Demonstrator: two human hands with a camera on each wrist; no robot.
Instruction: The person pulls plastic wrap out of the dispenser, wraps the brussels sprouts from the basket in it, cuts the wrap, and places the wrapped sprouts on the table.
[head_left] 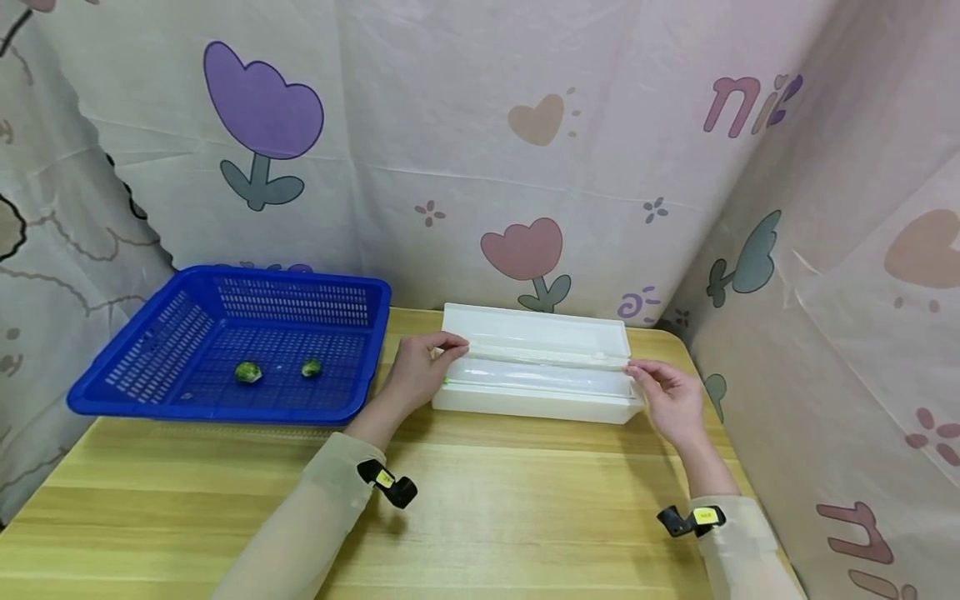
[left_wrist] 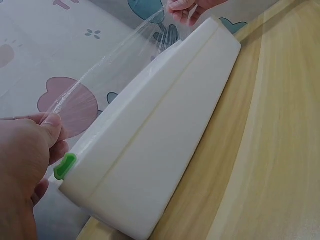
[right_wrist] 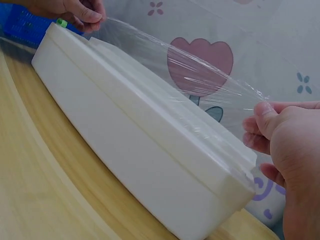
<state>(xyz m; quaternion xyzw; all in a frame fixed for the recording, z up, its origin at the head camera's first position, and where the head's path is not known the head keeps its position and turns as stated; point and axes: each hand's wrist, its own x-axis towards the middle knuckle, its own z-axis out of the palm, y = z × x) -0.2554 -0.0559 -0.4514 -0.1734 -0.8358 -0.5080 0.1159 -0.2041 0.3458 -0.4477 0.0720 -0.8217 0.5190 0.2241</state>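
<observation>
A white cling film dispenser box (head_left: 536,405) lies lengthwise near the back of the table, its lid (head_left: 536,323) raised against the curtain side. Between my hands stretches clear cling film (right_wrist: 200,73), drawn up above the box with its edge bunched into a line. My left hand (head_left: 417,372) pinches the left end of that edge between thumb and fingers. At the other end, my right hand (head_left: 672,402) pinches the film the same way. A small green slider (left_wrist: 65,166) sits at the box's left end, just below the left hand.
To the left stands a blue plastic basket (head_left: 225,412) holding two small green vegetables that look like Brussels sprouts (head_left: 248,372). A patterned curtain (head_left: 420,125) hangs close behind and along the right of the wooden table (head_left: 525,508).
</observation>
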